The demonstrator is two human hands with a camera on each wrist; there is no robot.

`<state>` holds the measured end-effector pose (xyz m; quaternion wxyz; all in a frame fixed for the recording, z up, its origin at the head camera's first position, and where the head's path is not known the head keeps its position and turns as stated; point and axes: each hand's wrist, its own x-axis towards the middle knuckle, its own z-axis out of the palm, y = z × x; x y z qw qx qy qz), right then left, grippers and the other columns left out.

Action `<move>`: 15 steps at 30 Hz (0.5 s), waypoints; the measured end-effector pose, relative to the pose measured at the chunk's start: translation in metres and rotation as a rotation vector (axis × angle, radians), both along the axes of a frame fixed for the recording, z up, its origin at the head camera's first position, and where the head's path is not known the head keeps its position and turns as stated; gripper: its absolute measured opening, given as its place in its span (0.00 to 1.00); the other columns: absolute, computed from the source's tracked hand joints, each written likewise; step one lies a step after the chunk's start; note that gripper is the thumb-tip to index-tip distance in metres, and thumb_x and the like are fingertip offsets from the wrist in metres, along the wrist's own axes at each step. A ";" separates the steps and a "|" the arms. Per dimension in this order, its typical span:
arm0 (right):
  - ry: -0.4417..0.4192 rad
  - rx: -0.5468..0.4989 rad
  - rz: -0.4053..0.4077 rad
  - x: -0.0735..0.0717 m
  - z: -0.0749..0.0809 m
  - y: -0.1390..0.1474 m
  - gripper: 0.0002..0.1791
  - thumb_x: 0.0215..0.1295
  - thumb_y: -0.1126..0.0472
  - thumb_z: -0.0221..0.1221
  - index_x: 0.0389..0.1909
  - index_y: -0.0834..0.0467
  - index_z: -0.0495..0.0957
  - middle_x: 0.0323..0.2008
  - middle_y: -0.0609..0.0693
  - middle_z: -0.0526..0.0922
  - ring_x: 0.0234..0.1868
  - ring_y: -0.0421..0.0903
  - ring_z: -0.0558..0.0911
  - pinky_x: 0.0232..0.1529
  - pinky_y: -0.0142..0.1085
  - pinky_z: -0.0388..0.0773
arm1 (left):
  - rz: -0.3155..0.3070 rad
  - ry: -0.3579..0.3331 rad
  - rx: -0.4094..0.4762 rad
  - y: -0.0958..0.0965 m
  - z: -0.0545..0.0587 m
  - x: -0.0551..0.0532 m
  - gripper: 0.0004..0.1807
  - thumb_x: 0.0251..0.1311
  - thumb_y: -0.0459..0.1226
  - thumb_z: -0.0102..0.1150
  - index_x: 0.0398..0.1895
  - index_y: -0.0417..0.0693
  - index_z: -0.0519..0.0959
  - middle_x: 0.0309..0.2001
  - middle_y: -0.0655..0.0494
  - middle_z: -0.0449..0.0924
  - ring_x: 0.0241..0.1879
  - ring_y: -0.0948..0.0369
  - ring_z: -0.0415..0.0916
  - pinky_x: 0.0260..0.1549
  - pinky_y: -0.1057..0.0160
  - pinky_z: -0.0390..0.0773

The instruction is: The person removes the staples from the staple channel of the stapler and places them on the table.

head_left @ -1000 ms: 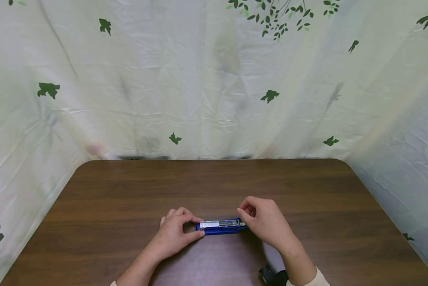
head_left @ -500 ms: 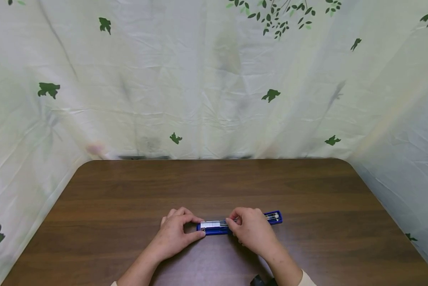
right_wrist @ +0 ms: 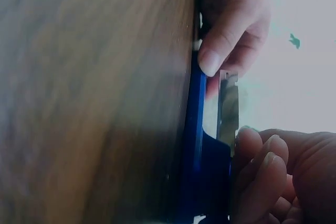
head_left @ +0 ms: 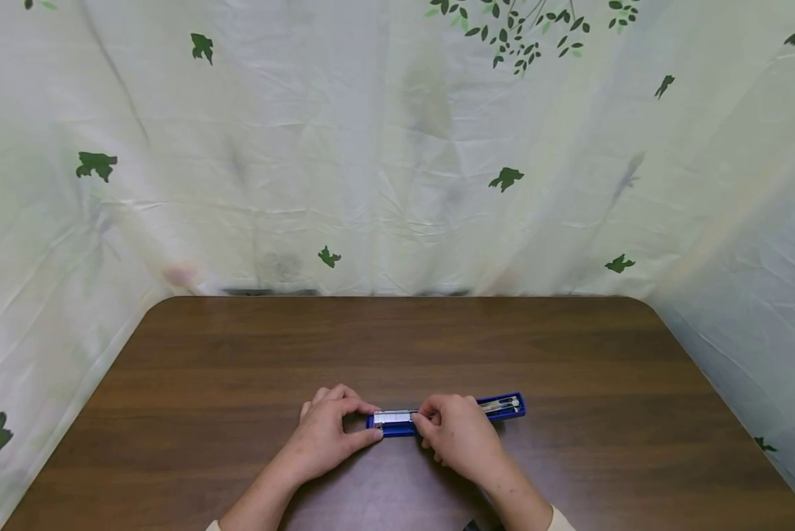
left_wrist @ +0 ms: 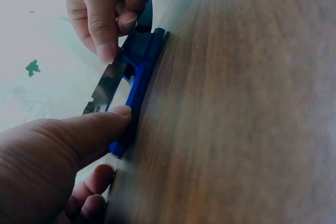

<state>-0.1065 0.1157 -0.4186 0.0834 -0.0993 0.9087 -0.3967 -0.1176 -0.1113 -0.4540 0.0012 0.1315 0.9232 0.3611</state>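
Observation:
A blue stapler (head_left: 397, 426) lies on the table with its top cover (head_left: 504, 405) swung back to the right, baring the metal magazine (left_wrist: 106, 86). A pale silvery strip, looking like staples (head_left: 393, 417), shows in the magazine's left part. My left hand (head_left: 324, 428) holds the left end of the base between thumb and fingers. Over the middle of the stapler, my right hand (head_left: 460, 439) pinches at the magazine with thumb and forefinger, its other fingers curled. Whatever sits between those fingertips is hidden. In the right wrist view, the magazine stands raised apart from the blue base (right_wrist: 195, 124).
The brown wooden table (head_left: 238, 346) reaches back to a pale curtain (head_left: 384, 147) printed with leaves and green birds. The curtain also hangs along both sides. A small dark object (head_left: 472, 526) shows at the bottom edge beside the right wrist.
My right hand has moved left from the stapler's right end along the magazine, uncovering the swung-back cover. The left hand keeps its hold, almost unmoved.

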 end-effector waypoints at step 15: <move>-0.064 -0.109 0.006 0.001 0.000 -0.005 0.07 0.71 0.61 0.62 0.34 0.60 0.84 0.17 0.44 0.83 0.11 0.37 0.76 0.13 0.33 0.74 | -0.010 -0.017 0.000 -0.001 0.001 -0.001 0.13 0.49 0.49 0.79 0.40 0.70 0.88 0.37 0.76 0.74 0.43 0.66 0.66 0.44 0.60 0.58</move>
